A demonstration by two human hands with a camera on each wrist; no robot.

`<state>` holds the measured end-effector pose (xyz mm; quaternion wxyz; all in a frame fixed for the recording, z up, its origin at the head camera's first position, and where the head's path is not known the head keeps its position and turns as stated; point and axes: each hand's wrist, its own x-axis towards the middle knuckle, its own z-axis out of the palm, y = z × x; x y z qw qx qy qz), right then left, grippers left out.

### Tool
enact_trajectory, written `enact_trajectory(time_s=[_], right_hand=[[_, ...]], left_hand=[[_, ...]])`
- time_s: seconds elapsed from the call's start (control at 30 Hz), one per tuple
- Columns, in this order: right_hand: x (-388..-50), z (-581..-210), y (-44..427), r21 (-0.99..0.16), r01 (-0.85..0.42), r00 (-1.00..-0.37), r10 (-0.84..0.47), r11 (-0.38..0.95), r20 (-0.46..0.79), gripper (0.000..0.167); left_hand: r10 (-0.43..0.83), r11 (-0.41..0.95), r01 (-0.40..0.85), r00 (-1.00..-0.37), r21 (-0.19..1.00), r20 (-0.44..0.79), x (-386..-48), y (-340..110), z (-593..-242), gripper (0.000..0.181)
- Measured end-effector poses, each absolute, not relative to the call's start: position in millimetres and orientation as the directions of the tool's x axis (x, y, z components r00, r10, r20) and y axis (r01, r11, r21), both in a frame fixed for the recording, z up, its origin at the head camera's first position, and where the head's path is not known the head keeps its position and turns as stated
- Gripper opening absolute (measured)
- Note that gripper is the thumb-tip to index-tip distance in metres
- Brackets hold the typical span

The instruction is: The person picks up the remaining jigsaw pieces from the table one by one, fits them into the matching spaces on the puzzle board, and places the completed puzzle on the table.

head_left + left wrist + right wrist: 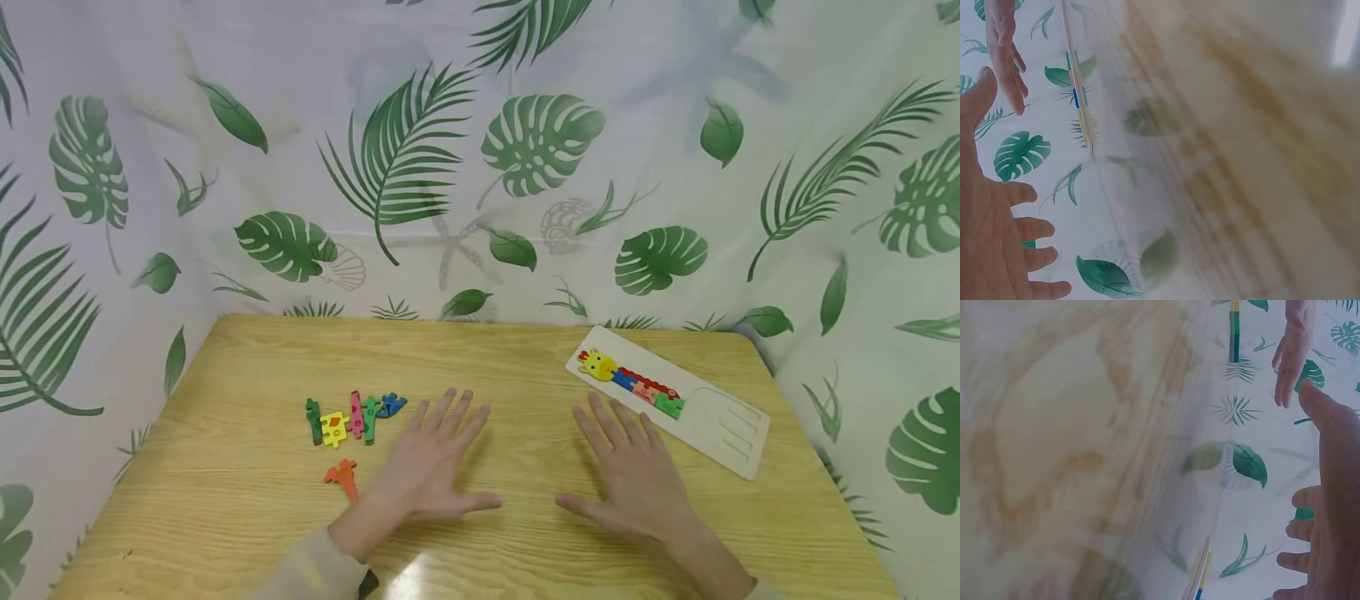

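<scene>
Palm down with fingers spread, the left hand [431, 467] is over the table's middle, holding nothing. Just left of it are loose puzzle pieces: dark green [313, 422], yellow [334, 429], pink [356, 415], green [370, 419], blue [391, 406], and an orange one [342, 478] partly hidden by the left wrist. The right hand [637, 479], also spread and empty, is below a pale wooden board [701, 421] that holds a giraffe head piece [597, 365] and several coloured neck pieces. Both hands also show in the left wrist view, the left one [997, 231] nearer.
The wooden table [480, 358] has its back edge against a white curtain [450, 167] printed with green leaves, which also rises at both sides. Slots and a rounded recess show in the board's right part.
</scene>
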<state>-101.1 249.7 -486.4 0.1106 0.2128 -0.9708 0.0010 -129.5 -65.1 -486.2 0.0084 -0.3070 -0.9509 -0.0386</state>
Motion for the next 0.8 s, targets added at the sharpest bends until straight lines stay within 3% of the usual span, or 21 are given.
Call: enact_trajectory(time_s=[0.8], right_hand=[[-102,-494,307,0.035,-0.349,-0.912,-0.348,0.937,0.219,0.109]], left_hand=[[0.650,0.759,0.649,-0.759,0.058,-0.020,-166,5,-489,0.112]])
